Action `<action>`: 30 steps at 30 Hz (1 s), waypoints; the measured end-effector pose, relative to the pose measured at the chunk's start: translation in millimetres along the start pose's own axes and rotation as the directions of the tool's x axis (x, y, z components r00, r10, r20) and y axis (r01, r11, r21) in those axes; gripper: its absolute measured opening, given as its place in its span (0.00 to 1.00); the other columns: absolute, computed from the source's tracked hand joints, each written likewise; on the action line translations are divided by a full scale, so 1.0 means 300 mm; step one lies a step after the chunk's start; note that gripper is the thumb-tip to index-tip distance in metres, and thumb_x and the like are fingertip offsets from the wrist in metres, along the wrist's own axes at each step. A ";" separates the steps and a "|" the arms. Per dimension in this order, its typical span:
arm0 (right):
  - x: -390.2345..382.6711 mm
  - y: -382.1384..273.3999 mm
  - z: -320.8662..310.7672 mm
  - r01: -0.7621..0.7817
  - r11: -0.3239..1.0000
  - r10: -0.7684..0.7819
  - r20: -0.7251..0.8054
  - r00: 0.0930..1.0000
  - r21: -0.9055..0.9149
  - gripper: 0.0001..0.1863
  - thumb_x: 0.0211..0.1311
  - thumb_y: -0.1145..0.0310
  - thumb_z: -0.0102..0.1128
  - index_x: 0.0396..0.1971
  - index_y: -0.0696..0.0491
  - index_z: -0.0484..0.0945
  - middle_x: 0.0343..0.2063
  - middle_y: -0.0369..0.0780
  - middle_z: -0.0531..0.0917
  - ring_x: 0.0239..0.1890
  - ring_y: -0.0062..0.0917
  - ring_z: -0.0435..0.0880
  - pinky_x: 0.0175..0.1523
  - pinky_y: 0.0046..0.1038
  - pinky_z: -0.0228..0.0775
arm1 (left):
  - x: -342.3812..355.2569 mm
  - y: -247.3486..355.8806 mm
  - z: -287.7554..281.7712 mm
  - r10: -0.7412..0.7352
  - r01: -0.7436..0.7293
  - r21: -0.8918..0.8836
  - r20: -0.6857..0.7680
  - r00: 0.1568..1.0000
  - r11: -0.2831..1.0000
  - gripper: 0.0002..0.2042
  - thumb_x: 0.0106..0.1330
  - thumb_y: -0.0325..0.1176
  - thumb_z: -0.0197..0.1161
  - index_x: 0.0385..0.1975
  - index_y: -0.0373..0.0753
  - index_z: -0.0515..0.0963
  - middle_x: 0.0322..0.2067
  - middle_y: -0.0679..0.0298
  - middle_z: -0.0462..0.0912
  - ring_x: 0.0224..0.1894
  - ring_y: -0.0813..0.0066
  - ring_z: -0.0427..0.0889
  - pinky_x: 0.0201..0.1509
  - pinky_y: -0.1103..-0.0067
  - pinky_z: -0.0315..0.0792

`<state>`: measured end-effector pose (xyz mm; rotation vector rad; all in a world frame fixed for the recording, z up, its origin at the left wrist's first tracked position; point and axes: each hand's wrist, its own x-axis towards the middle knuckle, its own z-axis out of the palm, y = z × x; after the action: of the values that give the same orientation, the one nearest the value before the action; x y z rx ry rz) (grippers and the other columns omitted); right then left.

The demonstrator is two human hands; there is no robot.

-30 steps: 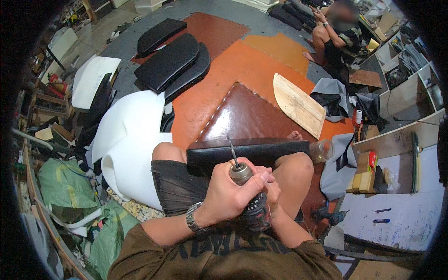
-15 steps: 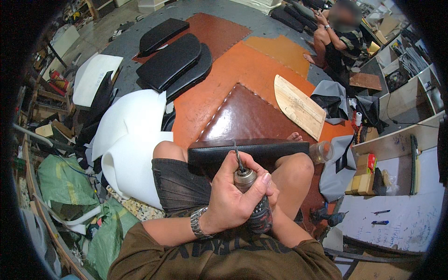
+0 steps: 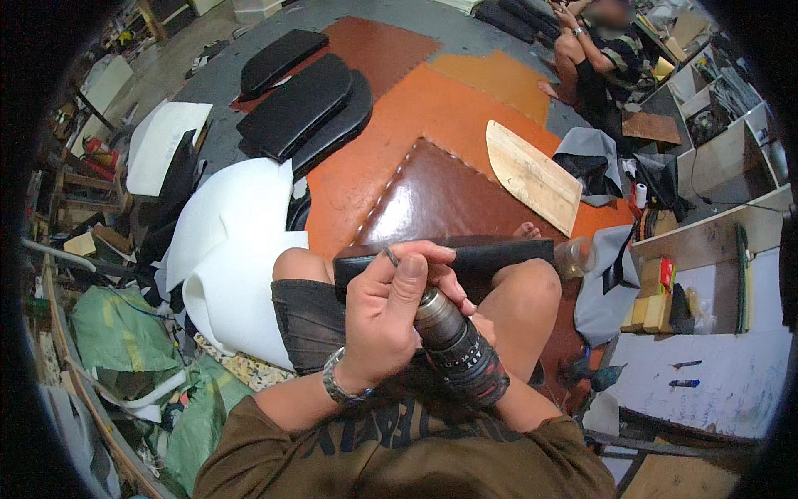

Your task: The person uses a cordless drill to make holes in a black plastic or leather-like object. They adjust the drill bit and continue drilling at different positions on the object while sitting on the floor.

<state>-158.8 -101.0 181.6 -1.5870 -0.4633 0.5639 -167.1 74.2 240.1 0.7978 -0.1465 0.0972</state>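
Note:
My left hand (image 3: 384, 309), with a metal watch (image 3: 337, 378) on its wrist, is closed with thumb and fingers around a drill bit (image 3: 391, 257). Only a short dark end of the bit shows above the thumb. Beside the hand is a power drill (image 3: 465, 358) with a metal chuck (image 3: 437, 312), tilted up and to the left. My right hand (image 3: 485, 328) grips the drill from behind; most of it is hidden. Whether the bit still sits in the chuck is hidden by my fingers. A black padded panel (image 3: 507, 257) lies across my legs.
White foam sheets (image 3: 237, 216) lie left, by green sacks (image 3: 125, 328). Black padded panels (image 3: 299, 108) rest farther off. A curved wooden board (image 3: 532, 175) lies on the brown sheet (image 3: 424, 200). A clear jar (image 3: 575, 256) stands by my knee. Another person (image 3: 603, 62) sits far right.
My left hand has moved from the chuck up to the bit, its fingers now around it. The drill has tilted further left, uncovering more of its body.

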 end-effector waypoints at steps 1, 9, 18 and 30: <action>-0.016 -0.035 -0.026 -0.247 0.951 0.258 0.038 0.965 -0.186 0.12 0.78 0.66 0.55 0.54 0.53 0.80 0.49 0.40 0.83 0.50 0.24 0.83 0.58 0.31 0.78 | 0.004 -0.002 -0.007 0.000 0.005 -0.087 0.049 0.999 0.996 0.19 0.87 0.40 0.46 0.60 0.29 0.73 0.40 0.51 0.86 0.45 0.64 0.88 0.53 0.70 0.84; -0.008 0.019 -0.044 -0.050 0.719 -0.249 0.324 0.913 0.693 0.28 0.68 0.57 0.65 0.62 0.52 0.70 0.31 0.39 0.83 0.39 0.36 0.84 0.52 0.46 0.75 | 0.005 0.015 -0.023 -0.145 0.154 -0.047 0.155 0.977 0.987 0.30 0.81 0.37 0.53 0.78 0.32 0.58 0.74 0.43 0.66 0.71 0.51 0.73 0.70 0.61 0.73; -0.033 0.141 -0.049 -0.341 0.451 -0.140 0.443 0.885 0.824 0.29 0.61 0.56 0.69 0.54 0.61 0.75 0.25 0.43 0.80 0.31 0.37 0.84 0.43 0.44 0.79 | 0.071 -0.071 0.004 -0.103 0.041 0.291 0.202 0.974 0.956 0.12 0.70 0.29 0.70 0.49 0.36 0.78 0.56 0.47 0.85 0.70 0.51 0.75 0.75 0.54 0.67; -0.023 0.143 -0.017 -0.024 0.677 -0.005 0.038 0.999 0.736 0.49 0.46 0.56 0.72 0.71 0.54 0.63 0.53 0.44 0.80 0.37 0.32 0.87 0.38 0.33 0.83 | 0.051 -0.079 0.068 -0.038 0.011 0.297 0.083 0.996 0.955 0.04 0.73 0.25 0.66 0.38 0.35 0.78 0.45 0.48 0.89 0.63 0.51 0.83 0.72 0.54 0.71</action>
<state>-162.5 -113.1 139.7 -0.7882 -0.1989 0.6799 -150.7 43.5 240.2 1.1048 -0.2079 0.0612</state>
